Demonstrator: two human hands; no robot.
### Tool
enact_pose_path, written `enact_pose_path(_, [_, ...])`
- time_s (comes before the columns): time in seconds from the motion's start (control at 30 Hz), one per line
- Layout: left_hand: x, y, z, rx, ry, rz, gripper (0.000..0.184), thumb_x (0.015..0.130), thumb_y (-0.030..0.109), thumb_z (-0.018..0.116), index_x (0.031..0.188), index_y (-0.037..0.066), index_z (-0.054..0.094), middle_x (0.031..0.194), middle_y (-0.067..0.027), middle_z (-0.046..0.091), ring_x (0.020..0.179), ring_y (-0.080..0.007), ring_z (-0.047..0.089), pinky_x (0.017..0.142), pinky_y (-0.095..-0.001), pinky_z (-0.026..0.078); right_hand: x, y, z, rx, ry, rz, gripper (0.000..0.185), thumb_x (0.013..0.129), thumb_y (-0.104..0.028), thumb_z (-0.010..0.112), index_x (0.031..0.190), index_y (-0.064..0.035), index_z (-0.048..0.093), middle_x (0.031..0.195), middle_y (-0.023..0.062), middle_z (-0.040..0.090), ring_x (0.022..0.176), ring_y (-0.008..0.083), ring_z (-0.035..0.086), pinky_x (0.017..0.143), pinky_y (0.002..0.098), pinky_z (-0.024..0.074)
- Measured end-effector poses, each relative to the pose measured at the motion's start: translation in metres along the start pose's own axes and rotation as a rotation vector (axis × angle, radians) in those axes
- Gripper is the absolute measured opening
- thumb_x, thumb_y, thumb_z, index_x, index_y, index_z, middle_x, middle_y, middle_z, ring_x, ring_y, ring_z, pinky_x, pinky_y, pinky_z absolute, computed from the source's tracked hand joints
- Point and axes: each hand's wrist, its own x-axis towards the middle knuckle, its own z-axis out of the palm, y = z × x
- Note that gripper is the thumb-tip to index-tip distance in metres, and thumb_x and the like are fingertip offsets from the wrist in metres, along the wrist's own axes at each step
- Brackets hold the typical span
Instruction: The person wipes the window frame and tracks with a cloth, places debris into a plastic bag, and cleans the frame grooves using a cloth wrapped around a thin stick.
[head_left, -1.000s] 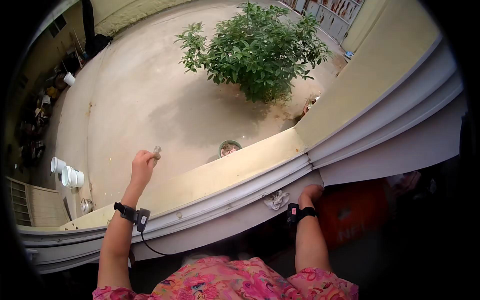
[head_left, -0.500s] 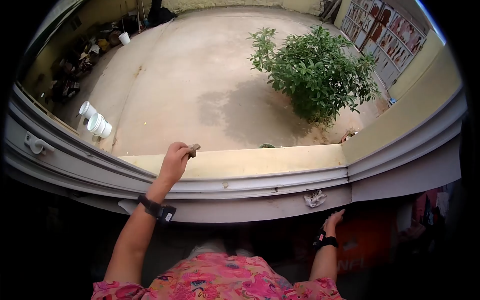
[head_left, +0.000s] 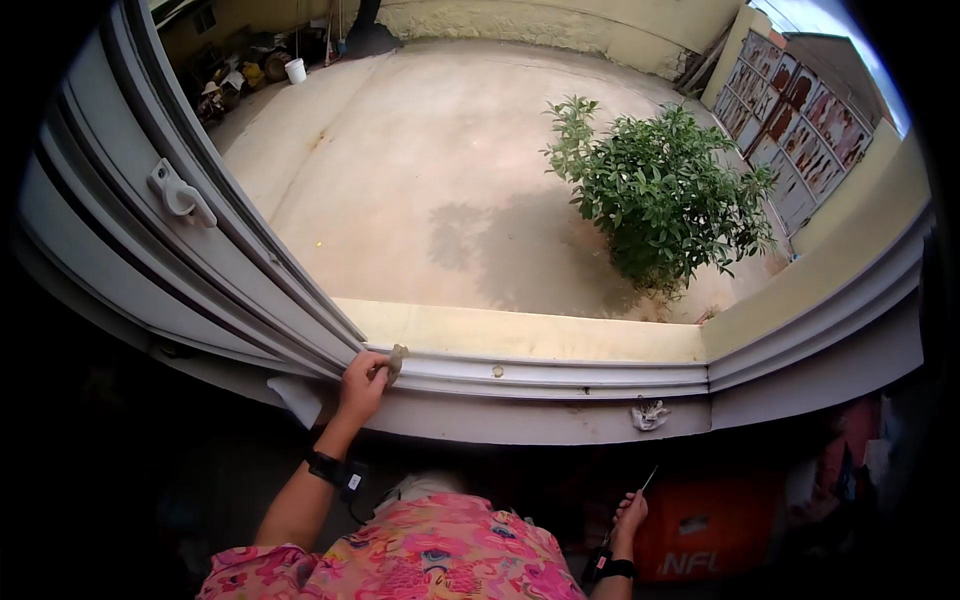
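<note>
My left hand (head_left: 364, 382) pinches a small crumpled brownish cloth (head_left: 397, 362) at the white window track (head_left: 450, 374), near the corner where the window sash stands. Low on the right, below the sill, my right hand (head_left: 629, 515) is closed around a thin pointed tool (head_left: 650, 479) whose tip points up and to the right. A crumpled white tissue (head_left: 649, 415) lies on the inner sill above that hand. On the outer ledge side of the track there is a small stain.
The window sash with a white handle (head_left: 180, 194) rises on the left. White paper (head_left: 295, 398) sticks out below it. An orange bag (head_left: 707, 530) is at lower right. Outside are a leafy bush (head_left: 670, 195), a white bucket (head_left: 295, 71) and a rusty gate (head_left: 795, 130).
The view has turned right. My left hand with the cloth has come back from over the outer ledge to the track. The thin tool now shows in my right hand, which has moved lower.
</note>
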Motion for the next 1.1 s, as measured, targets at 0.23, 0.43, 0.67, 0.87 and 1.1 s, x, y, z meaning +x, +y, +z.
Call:
enact_pose_path(0.23, [0.033, -0.008, 0.002, -1.025, -0.321, -0.714, 0.015, 0.087, 0.007, 0.052, 0.100, 0.001, 0.055, 0.090, -0.0053, 0.060, 0.079, -0.0122, 0.057, 0.070, -0.0257, 0.048, -0.043, 0.018, 0.001, -0.067, 0.014, -0.028, 0.029, 0.089, -0.036, 0.045, 0.077, -0.0113, 0.050, 0.050, -0.0017, 0.043, 0.034, 0.0082, 0.032, 0.031, 0.0230, 0.0208])
enact_pose_path(0.43, [0.057, 0.025, 0.013, -0.984, -0.577, -0.694, 0.015, 0.085, 0.009, 0.054, 0.098, 0.003, 0.056, 0.092, -0.0036, 0.059, 0.082, -0.0108, 0.055, 0.070, -0.0229, 0.045, -0.111, 0.021, 0.041, -0.024, -0.046, 0.077, 0.024, 0.091, -0.031, 0.046, 0.081, -0.0102, 0.052, 0.053, -0.0027, 0.044, 0.035, 0.0054, 0.032, 0.031, 0.0212, 0.0221])
enact_pose_path(0.67, [0.063, 0.065, 0.069, -0.906, -0.872, -0.607, 0.013, 0.083, 0.006, 0.053, 0.094, -0.001, 0.056, 0.090, -0.0058, 0.059, 0.080, -0.0119, 0.056, 0.072, -0.0243, 0.045, -0.159, 0.103, 0.048, 0.028, -0.005, 0.131, 0.024, 0.089, -0.030, 0.049, 0.081, -0.0085, 0.055, 0.056, -0.0011, 0.049, 0.039, 0.0060, 0.037, 0.034, 0.0215, 0.0260])
enact_pose_path(0.87, [0.046, 0.092, 0.127, -0.885, -1.032, -0.591, 0.017, 0.085, 0.008, 0.053, 0.099, -0.002, 0.055, 0.096, -0.0099, 0.061, 0.088, -0.0146, 0.058, 0.080, -0.0258, 0.046, -0.229, 0.189, 0.034, 0.108, 0.222, 0.264, 0.022, 0.086, -0.024, 0.054, 0.075, -0.0048, 0.056, 0.056, 0.0017, 0.052, 0.047, 0.0093, 0.045, 0.043, 0.0237, 0.0349])
enact_pose_path(1.1, [0.038, 0.096, 0.190, -1.050, -1.082, -0.526, 0.022, 0.088, 0.006, 0.047, 0.106, -0.005, 0.051, 0.106, -0.0124, 0.057, 0.099, -0.0176, 0.055, 0.088, -0.0262, 0.043, -0.312, 0.267, 0.016, 0.303, 0.519, 0.368, 0.020, 0.084, -0.022, 0.055, 0.071, -0.0066, 0.055, 0.056, 0.0005, 0.051, 0.046, 0.0094, 0.046, 0.041, 0.0231, 0.0345])
